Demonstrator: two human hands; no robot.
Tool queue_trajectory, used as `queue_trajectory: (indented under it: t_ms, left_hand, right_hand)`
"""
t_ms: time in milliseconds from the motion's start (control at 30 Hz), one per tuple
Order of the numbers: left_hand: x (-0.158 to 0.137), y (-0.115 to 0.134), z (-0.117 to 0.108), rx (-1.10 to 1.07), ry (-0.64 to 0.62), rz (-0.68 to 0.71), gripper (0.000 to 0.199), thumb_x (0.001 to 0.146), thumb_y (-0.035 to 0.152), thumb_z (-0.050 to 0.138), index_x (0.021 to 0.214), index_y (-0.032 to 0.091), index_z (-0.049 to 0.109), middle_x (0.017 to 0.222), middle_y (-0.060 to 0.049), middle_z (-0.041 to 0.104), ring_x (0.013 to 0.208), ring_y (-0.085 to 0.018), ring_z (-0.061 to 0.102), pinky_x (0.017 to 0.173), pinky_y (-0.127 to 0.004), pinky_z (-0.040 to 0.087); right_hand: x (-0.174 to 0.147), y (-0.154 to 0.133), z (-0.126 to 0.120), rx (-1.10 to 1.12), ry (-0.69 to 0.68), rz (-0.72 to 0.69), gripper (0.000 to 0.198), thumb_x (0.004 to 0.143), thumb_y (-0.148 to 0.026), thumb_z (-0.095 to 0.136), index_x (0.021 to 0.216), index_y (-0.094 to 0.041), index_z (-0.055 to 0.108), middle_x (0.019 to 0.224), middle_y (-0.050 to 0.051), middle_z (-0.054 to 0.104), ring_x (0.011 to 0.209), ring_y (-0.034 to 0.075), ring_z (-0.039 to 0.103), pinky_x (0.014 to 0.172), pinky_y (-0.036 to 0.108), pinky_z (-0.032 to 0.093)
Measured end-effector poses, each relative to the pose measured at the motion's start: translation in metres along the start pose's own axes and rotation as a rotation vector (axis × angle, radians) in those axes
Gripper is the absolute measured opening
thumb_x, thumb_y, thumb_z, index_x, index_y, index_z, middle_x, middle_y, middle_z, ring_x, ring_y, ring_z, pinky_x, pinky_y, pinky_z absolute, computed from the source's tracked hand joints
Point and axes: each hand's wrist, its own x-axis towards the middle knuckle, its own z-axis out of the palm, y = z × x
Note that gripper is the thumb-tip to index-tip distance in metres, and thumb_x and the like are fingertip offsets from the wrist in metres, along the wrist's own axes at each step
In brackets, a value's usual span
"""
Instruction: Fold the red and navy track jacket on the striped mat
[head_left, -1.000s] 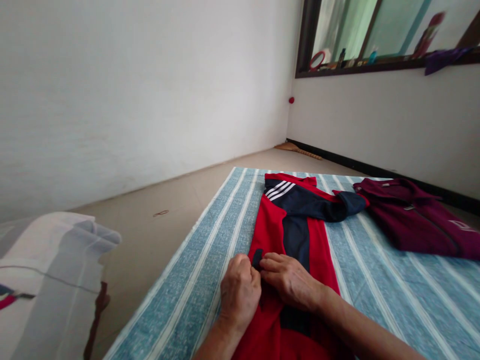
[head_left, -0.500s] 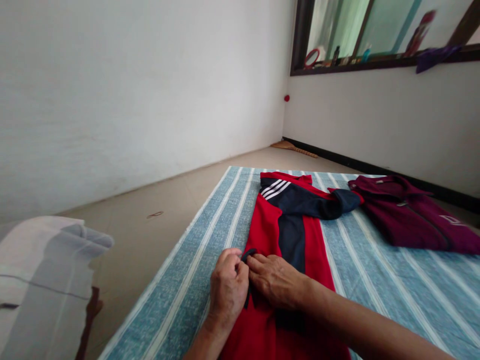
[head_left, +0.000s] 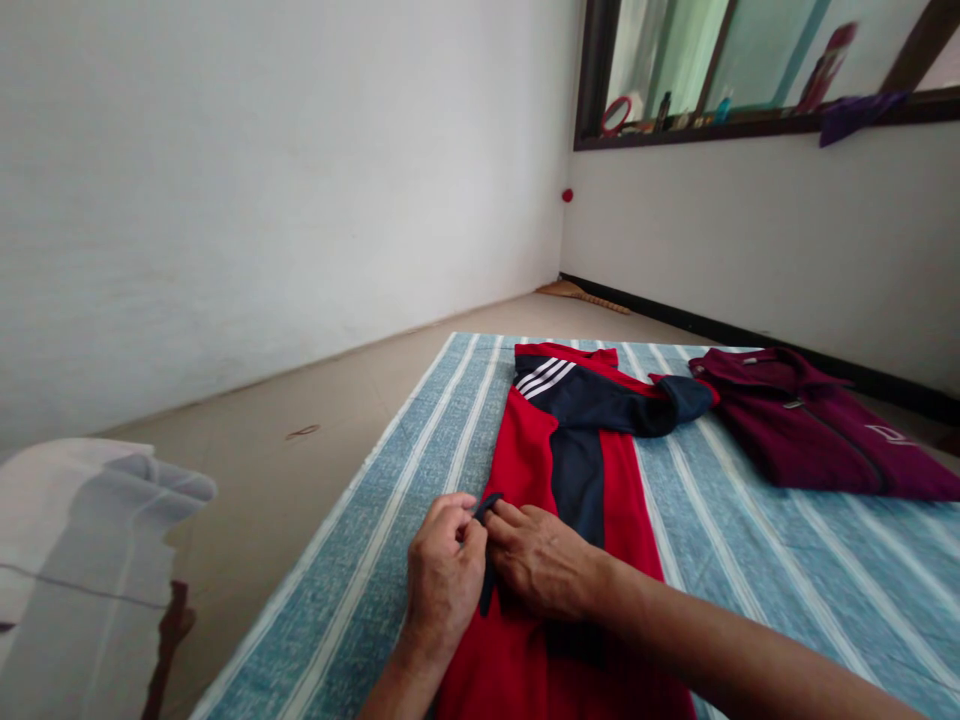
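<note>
Red jacket (head_left: 577, 470) with navy panels lies stretched along a blue striped mat (head_left: 750, 540), its navy sleeve folded across the far end, white stripes at the shoulder. Both hands meet at the jacket's near left edge: the left hand (head_left: 442, 580) is curled, fingertips pinched on a small dark strip of fabric (head_left: 489, 503), and the right hand (head_left: 544, 560) lies flat on the red cloth just beside it, its fingertips touching the same strip; whether the right thumb grips it is hard to tell from this angle. Beyond the fingers, well to the right, a maroon jacket (head_left: 817, 430) rests on the mat. Left of the hands, off the mat, sits pale folded cloth (head_left: 82, 560)
</note>
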Motion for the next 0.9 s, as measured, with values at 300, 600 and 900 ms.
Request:
queue_trajectory:
  t_ms: [300, 600, 900]
  left_hand:
    - [0.003, -0.002, 0.000, -0.020, -0.034, -0.060, 0.022, 0.075, 0.017, 0.044, 0.056, 0.020, 0.055, 0.086, -0.010, 0.069, 0.079, -0.019, 0.067, 0.069, -0.027, 0.053]
    - [-0.029, 0.016, -0.021, 0.136, 0.023, 0.244, 0.011, 0.085, 0.015, 0.048, 0.088, 0.017, 0.059, 0.090, -0.008, 0.066, 0.087, -0.019, 0.064, 0.080, -0.029, 0.053]
    - [-0.012, 0.042, -0.021, 0.316, -0.543, 0.254, 0.024, 0.087, 0.007, 0.036, 0.084, 0.017, 0.057, 0.084, -0.007, 0.064, 0.076, -0.020, 0.064, 0.073, -0.032, 0.053]
  right_hand:
    - [0.009, 0.008, -0.003, 0.010, -0.077, -0.025, 0.021, 0.087, -0.028, 0.053, 0.095, -0.010, 0.061, 0.086, 0.010, 0.059, 0.074, 0.021, 0.048, 0.063, 0.034, 0.041]
    - [0.012, 0.009, 0.000, 0.036, -0.072, -0.072, 0.017, 0.088, -0.026, 0.052, 0.081, -0.016, 0.062, 0.087, 0.006, 0.059, 0.073, 0.018, 0.049, 0.052, 0.030, 0.034]
    - [-0.017, 0.023, -0.012, 0.251, 0.315, 0.589, 0.015, 0.088, -0.021, 0.049, 0.083, -0.018, 0.062, 0.080, 0.006, 0.064, 0.075, 0.016, 0.057, 0.067, 0.027, 0.039]
